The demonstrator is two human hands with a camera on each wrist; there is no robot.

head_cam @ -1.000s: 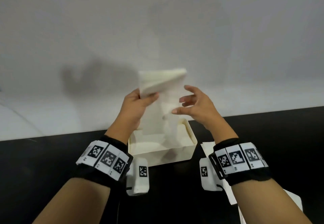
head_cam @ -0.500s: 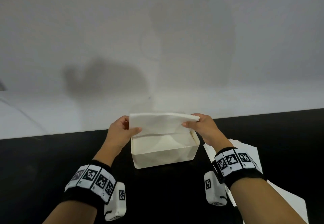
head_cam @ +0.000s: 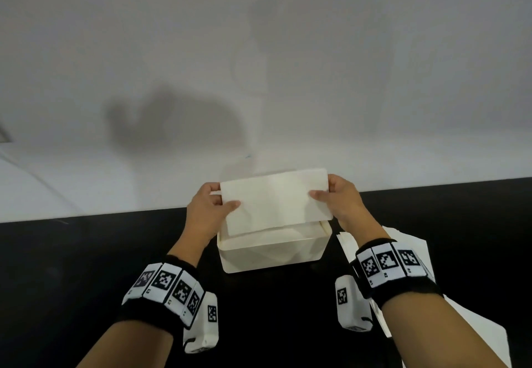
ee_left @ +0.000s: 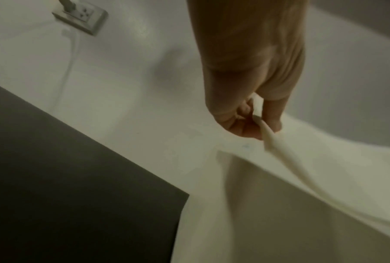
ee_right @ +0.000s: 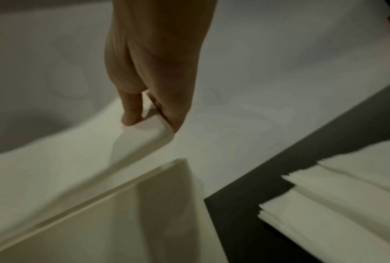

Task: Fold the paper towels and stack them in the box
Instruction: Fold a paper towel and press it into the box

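Observation:
A folded white paper towel point(head_cam: 275, 200) is held flat just above the open white box point(head_cam: 273, 255). My left hand point(head_cam: 211, 203) pinches its left edge between thumb and fingers, and the left wrist view shows that pinch on the paper towel point(ee_left: 277, 142) by the left hand point(ee_left: 252, 113). My right hand point(head_cam: 335, 199) pinches the right edge; the right wrist view shows the right hand point(ee_right: 153, 110) with thumb and fingers clamped on the towel's corner point(ee_right: 149, 135), above the box rim point(ee_right: 113, 194). What lies inside the box is mostly hidden by the towel.
A loose pile of unfolded paper towels point(head_cam: 403, 241) lies on the black table point(head_cam: 72, 267) right of the box, seen also as stacked sheets point(ee_right: 337, 204). A white wall point(head_cam: 259, 65) rises directly behind the box. A wall socket point(ee_left: 81, 19) sits far left.
The towel went from hanging upright in the raised left hand to a flat fold held by both hands. Both hands came down with it to just over the box.

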